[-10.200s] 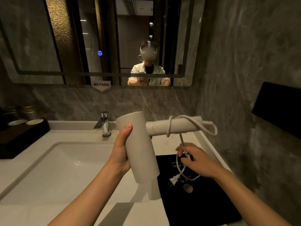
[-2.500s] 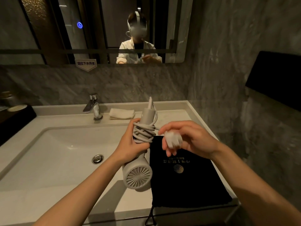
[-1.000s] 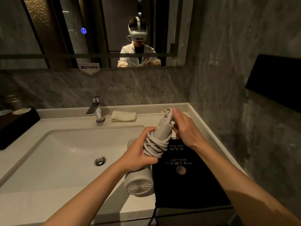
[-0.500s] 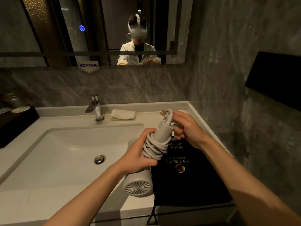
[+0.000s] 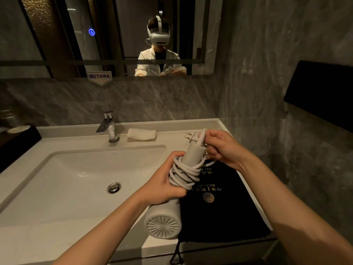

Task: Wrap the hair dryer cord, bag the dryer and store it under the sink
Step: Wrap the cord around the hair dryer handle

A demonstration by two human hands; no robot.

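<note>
Since half a second ago our right hand (image 5: 223, 148) has barely shifted at the handle tip, and the plug (image 5: 191, 136) now pokes out a little further to the left, prongs showing. Ten seconds back the cord (image 5: 184, 175) trailed loose; now it sits in tight coils round the handle of the dryer (image 5: 168, 217).

We hold the dryer above the counter's right end, just over the bag (image 5: 219, 211), barrel down with its grille facing us and handle pointing up and away. Our left hand (image 5: 162, 184) is clenched round the handle base and the lowest coils, which we judge keeps the wraps from springing off. Our right hand pinches the last bit of cord beside the plug, likely to tuck the end so it stays put.

Beneath, the black bag lies flat on the counter (image 5: 57, 245), mouth end toward us, drawstring hanging over the front edge; that placing leaves it ready for the dryer. To the left is the sink (image 5: 66, 178), with the tap (image 5: 108, 125) and a folded cloth (image 5: 142, 134) behind it.

Wrapping looks nearly done; bagging and storing remain.
</note>
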